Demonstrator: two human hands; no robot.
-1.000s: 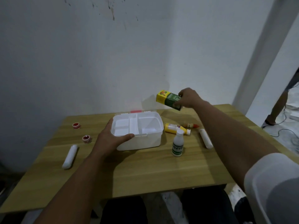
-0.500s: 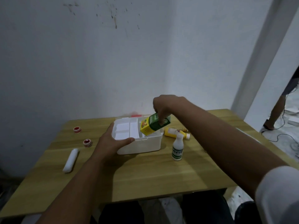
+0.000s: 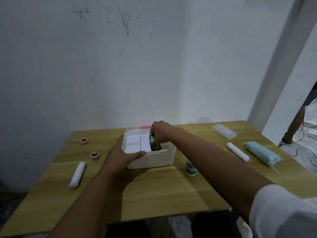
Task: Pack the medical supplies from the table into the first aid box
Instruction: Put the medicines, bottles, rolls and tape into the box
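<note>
1. White plastic first aid box [image 3: 154,159] on wooden table [image 3: 154,194], lid off.
2. Green cardboard carton [image 3: 153,143] inside box's right compartment; left tray sections hold nothing visible.
3. Right hand [image 3: 160,133] fingers pinch carton.
4. Left hand [image 3: 122,154] clasps box's left corner.

Room: white wall [image 3: 120,66], dark-speckled; wooden desk [image 3: 154,194] against it; white pillar [image 3: 281,66] right; dim light.

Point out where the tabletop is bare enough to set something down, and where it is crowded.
Bare: the near strip of the table in front of the first aid box, between the forearms. Crowded: right of the box, with the white bottle, right roll and mask pack.
</note>
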